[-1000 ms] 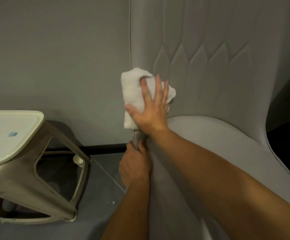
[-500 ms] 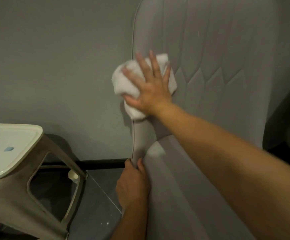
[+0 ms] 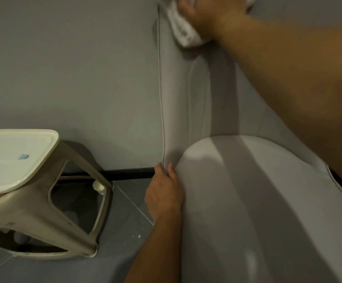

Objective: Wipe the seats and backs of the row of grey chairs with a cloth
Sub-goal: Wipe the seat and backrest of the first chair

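White cloth, one, bunched, pressed to the upright back of one grey chair by the right hand; its fingers out of frame, state untellable. Left hand, fingers curled, grips the back's left edge. One beige stool beside.

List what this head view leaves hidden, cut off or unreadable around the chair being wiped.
- Right hand: fingers cut off by the top edge, so its grip on the white cloth cannot be told.
- Cloth: upper part out of frame or under the hand.
- Grey chair: most of the back hidden by the forearm and the top edge; other chairs out of view.
- Left hand: fingertips tucked behind the chair's edge.
- Blue mark on the plastic stool: too small to identify.
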Motion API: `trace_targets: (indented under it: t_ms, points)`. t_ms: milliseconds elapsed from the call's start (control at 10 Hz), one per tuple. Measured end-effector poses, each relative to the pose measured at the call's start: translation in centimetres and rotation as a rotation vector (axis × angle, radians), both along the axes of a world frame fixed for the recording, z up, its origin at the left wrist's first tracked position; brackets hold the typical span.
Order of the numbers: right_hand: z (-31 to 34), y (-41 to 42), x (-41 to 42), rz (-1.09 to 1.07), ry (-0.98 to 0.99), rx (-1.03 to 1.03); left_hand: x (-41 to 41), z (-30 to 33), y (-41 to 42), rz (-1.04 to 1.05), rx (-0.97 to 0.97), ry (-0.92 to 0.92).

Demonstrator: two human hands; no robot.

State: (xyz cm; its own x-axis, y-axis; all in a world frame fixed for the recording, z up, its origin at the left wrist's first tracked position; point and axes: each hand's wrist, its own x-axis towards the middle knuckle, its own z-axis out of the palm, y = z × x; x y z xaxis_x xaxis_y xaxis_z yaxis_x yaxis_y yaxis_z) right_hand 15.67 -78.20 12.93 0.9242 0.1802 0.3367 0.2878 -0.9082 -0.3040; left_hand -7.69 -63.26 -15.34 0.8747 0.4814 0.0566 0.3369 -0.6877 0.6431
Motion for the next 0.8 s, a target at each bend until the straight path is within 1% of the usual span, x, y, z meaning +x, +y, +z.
trace_targets:
  t_ms: [100, 200, 300, 400, 500, 600, 700, 800]
  points:
    - [-0.6, -3.4, 0.6, -0.024, 0.135, 0.089, -0.1, 0.0, 0.0, -0.007, 0.011, 0.0]
    - [0.9, -5.9, 0.0, -0.132, 0.088, 0.207, -0.1, 0.0, -0.1, -0.006, 0.019, 0.01]
    - [1.1, -6.6, 0.0, -0.494, -0.568, 0.028, 0.1, -0.5, 0.0, 0.007, 0.031, 0.017]
    - [1.3, -2.5, -1.8, -0.638, -0.592, 0.136, 0.4, -0.4, -0.1, 0.0, 0.036, 0.018]
    - [-0.6, 2.5, -2.9, -0.556, -0.553, 0.147, 0.3, -0.3, -0.2, 0.004, 0.031, 0.039]
    - [-2.8, 4.9, -3.8, -0.266, -0.611, 0.029, 0.4, -0.4, 0.1, 0.014, 0.018, 0.04]
    - [-2.9, 4.1, -3.6, -0.157, -0.63, -0.066, 0.4, -0.3, 0.0, 0.013, 0.036, 0.036]
    - [-1.4, 1.0, -3.1, -0.072, -0.682, -0.323, 0.1, -0.1, 0.1, 0.01, 0.035, 0.034]
